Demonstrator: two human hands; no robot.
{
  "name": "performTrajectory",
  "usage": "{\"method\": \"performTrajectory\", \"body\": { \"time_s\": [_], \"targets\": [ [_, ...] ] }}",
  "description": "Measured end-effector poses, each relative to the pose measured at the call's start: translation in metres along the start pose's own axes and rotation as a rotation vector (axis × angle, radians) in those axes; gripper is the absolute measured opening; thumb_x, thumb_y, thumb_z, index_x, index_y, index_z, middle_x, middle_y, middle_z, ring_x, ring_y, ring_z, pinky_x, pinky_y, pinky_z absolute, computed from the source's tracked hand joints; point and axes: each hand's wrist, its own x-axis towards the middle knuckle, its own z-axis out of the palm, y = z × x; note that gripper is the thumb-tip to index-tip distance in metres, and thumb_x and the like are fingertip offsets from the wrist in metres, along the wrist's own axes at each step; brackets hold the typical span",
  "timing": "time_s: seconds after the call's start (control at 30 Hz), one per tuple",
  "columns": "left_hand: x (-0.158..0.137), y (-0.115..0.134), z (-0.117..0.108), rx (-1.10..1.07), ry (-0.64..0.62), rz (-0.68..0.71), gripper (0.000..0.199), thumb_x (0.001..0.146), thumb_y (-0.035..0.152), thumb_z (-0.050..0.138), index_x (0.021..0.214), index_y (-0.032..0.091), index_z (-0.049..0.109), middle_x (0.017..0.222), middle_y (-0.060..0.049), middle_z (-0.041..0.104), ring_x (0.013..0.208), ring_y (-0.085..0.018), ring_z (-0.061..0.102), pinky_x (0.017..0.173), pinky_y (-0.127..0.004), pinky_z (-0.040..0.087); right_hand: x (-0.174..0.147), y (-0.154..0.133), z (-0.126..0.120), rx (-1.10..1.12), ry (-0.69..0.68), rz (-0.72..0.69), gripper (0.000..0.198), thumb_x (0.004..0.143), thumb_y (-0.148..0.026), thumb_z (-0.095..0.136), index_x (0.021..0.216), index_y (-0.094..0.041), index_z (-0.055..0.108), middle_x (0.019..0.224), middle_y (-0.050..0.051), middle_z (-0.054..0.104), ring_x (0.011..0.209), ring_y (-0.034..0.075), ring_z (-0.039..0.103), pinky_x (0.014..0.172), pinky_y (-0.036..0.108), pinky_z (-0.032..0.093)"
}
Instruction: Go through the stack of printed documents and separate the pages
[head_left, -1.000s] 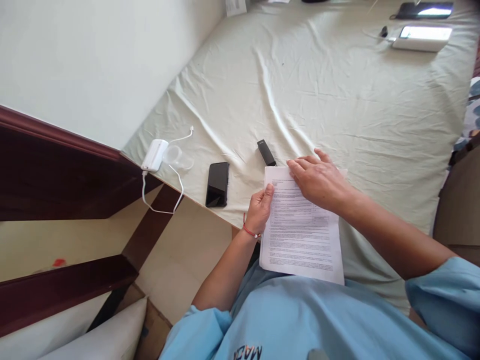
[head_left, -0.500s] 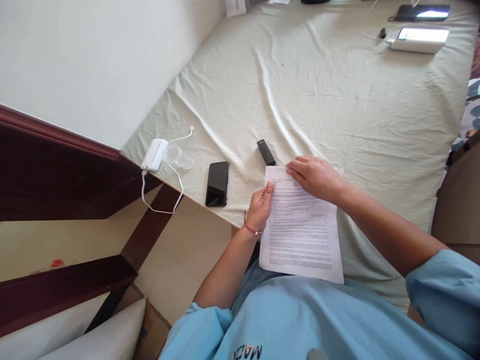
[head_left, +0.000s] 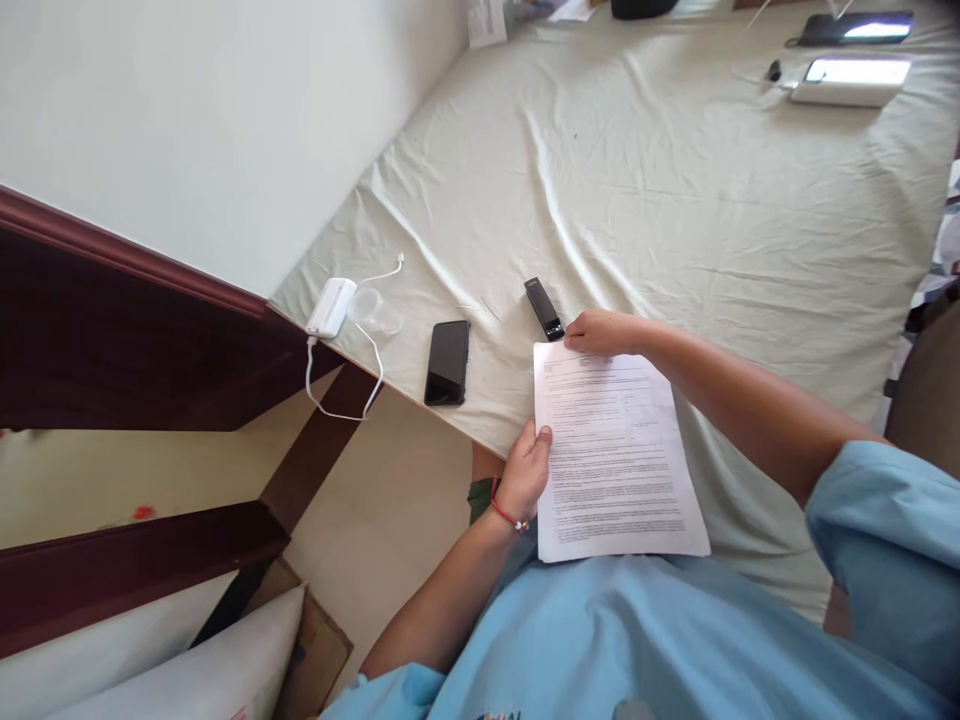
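Printed sheets of paper (head_left: 615, 470), seemingly a thin stack, lie at the front edge of the cloth and reach over my lap. My left hand (head_left: 526, 470) is closed on their left edge, thumb on top and fingers underneath. At the top edge, near the upper left corner, my right hand (head_left: 602, 333) pinches the sheets; its fingertips are partly hidden. Just beyond that corner lies a small black oblong object (head_left: 544, 309) that looks like a stapler, close to my right fingertips.
A black phone (head_left: 448, 363) lies to the left on the pale cloth (head_left: 675, 200). Near the left edge are a white adapter (head_left: 332, 307) with a hanging cable and a clear plastic piece (head_left: 375, 310). At the far right are a white power bank (head_left: 851, 82) and a dark phone (head_left: 855, 28).
My left hand has slid down the left edge of the sheets. My right hand has shifted left to the top edge, near the corner. The view has moved slightly.
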Motion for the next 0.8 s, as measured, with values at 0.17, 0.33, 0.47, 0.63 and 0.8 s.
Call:
{"method": "performTrajectory", "body": {
  "time_s": [0.17, 0.33, 0.47, 0.63, 0.8],
  "targets": [
    [-0.019, 0.001, -0.006, 0.226, 0.024, 0.089, 0.043, 0.096, 0.063, 0.065, 0.104, 0.021, 0.069, 0.106, -0.009, 0.078, 0.105, -0.027, 0.071, 0.102, -0.043, 0.054, -0.001, 0.006, -0.003, 0.125, 0.041, 0.075, 0.024, 0.098, -0.026, 0.055, 0.075, -0.021, 0.063, 0.087, 0.006, 0.066, 0.078, 0.020, 0.056, 0.068, 0.034, 0.040],
    [-0.024, -0.001, -0.009, -0.057, -0.115, -0.031, 0.060, 0.088, 0.075, 0.067, 0.100, 0.017, 0.075, 0.098, -0.012, 0.080, 0.102, -0.030, 0.073, 0.099, -0.044, 0.055, -0.006, 0.021, 0.004, 0.267, 0.084, 0.041, 0.027, 0.099, -0.029, 0.056, 0.074, -0.021, 0.063, 0.084, 0.004, 0.062, 0.079, 0.018, 0.053, 0.072, 0.033, 0.040],
    [-0.026, -0.007, -0.004, -0.303, -0.115, -0.137, 0.068, 0.084, 0.078, 0.070, 0.106, 0.014, 0.074, 0.102, -0.014, 0.081, 0.104, -0.030, 0.075, 0.097, -0.043, 0.055, -0.011, 0.031, 0.009, 0.326, 0.100, -0.020, 0.027, 0.099, -0.031, 0.055, 0.075, -0.021, 0.062, 0.082, 0.003, 0.060, 0.079, 0.018, 0.053, 0.074, 0.032, 0.040],
    [-0.043, -0.007, -0.008, 0.130, 0.044, 0.061, 0.051, 0.097, 0.070, 0.058, 0.108, 0.021, 0.065, 0.110, -0.008, 0.078, 0.100, -0.023, 0.071, 0.091, -0.036, 0.052, -0.013, 0.034, 0.013, 0.241, 0.130, -0.001, 0.027, 0.099, -0.031, 0.053, 0.075, -0.021, 0.059, 0.082, 0.003, 0.063, 0.078, 0.018, 0.054, 0.072, 0.032, 0.039],
    [-0.052, -0.011, -0.008, 0.245, 0.075, 0.026, 0.053, 0.098, 0.071, 0.054, 0.087, 0.020, 0.064, 0.089, -0.006, 0.075, 0.081, -0.020, 0.066, 0.078, -0.034, 0.049, -0.001, 0.023, 0.016, 0.014, 0.113, -0.004, 0.029, 0.102, -0.030, 0.047, 0.078, -0.021, 0.060, 0.093, 0.007, 0.070, 0.087, 0.022, 0.061, 0.074, 0.033, 0.041]
  ]
}}
